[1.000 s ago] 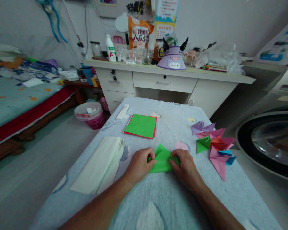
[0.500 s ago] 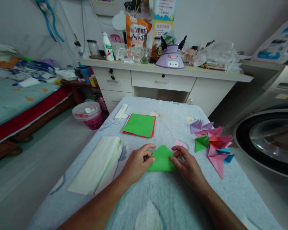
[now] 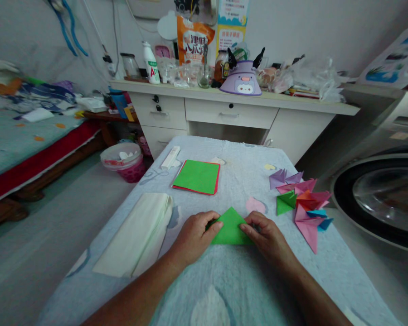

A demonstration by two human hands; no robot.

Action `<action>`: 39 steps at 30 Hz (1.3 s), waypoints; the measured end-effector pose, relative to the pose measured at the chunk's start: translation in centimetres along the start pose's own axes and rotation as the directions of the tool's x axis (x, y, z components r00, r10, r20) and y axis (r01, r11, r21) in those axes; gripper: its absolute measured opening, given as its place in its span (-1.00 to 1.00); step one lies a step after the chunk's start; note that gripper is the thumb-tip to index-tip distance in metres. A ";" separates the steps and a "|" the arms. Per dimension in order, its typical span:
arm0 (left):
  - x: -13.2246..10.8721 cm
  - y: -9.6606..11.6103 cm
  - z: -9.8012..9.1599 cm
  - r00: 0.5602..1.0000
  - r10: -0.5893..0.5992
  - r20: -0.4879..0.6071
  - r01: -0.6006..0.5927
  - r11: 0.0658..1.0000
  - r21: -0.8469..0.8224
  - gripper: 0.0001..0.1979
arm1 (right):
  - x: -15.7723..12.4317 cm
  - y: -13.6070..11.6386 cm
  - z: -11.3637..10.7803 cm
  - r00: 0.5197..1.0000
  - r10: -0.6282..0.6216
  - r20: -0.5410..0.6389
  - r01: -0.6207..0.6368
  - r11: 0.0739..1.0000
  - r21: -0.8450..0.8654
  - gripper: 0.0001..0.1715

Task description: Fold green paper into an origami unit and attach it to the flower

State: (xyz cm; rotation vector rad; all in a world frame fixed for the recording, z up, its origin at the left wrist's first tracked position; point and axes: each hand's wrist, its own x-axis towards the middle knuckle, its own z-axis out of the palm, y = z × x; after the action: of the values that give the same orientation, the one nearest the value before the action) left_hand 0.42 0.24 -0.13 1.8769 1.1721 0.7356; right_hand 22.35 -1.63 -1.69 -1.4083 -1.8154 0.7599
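A green sheet of origami paper (image 3: 232,228), folded to a triangle with its point away from me, lies on the cloth-covered table. My left hand (image 3: 197,234) pinches its left side between thumb and fingers. On the opposite side, my right hand (image 3: 265,232) is closed on the right edge in the same way. Beyond them rests a stack of square coloured paper (image 3: 197,176), green on top with red showing beneath. To the right lie several folded paper pieces (image 3: 306,197) in purple, pink, green, orange and blue.
A folded whitish cloth or paper bundle (image 3: 136,235) lies to the left, with a small white box (image 3: 170,157) farther back. Behind the table stands a white cabinet (image 3: 231,108) crowded with items. A pink bin (image 3: 129,165) is on the floor; a washing machine (image 3: 387,190) stands right.
My fingers have drawn in closer along the green paper's sides, and the right index finger has come down. The triangle's point looks sharper. The view has shifted slightly.
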 end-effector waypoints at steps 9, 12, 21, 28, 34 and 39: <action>0.0 0.0 0.0 1.000 0.007 -0.011 -0.007 1.000 0.023 -0.72 | 0.0 -0.3 -0.1 1.000 -0.012 0.026 0.012 1.000 0.003 -0.70; -0.1 0.1 -0.1 1.000 0.002 -0.014 -0.002 1.000 0.019 -0.71 | -0.1 -0.3 -0.1 0.999 -0.016 0.029 0.016 1.000 0.007 -0.71; -0.1 0.0 0.0 1.000 -0.001 -0.012 0.001 1.000 0.000 -0.69 | -0.1 -0.5 0.0 1.000 -0.007 0.026 0.007 1.000 0.012 -0.71; -0.1 0.1 -0.1 1.000 -0.002 -0.015 0.003 1.000 0.018 -0.68 | -0.1 -0.4 0.0 0.999 -0.018 0.028 0.018 1.000 0.000 -0.71; -0.2 -0.1 0.0 1.000 -0.003 -0.017 0.003 1.000 0.018 -0.67 | -0.1 -0.7 -0.1 0.999 -0.029 0.032 0.029 0.999 -0.021 -0.67; -0.2 -0.2 0.1 1.000 0.005 -0.022 -0.004 1.000 0.027 -0.68 | -0.1 -0.7 0.0 0.999 -0.032 0.037 0.033 0.999 -0.017 -0.68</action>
State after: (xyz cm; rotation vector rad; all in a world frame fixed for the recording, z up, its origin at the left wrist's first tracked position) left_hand 0.35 0.10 -0.32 1.8985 1.1971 0.7480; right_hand 22.00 -1.93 -1.11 -1.3814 -1.8728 0.7594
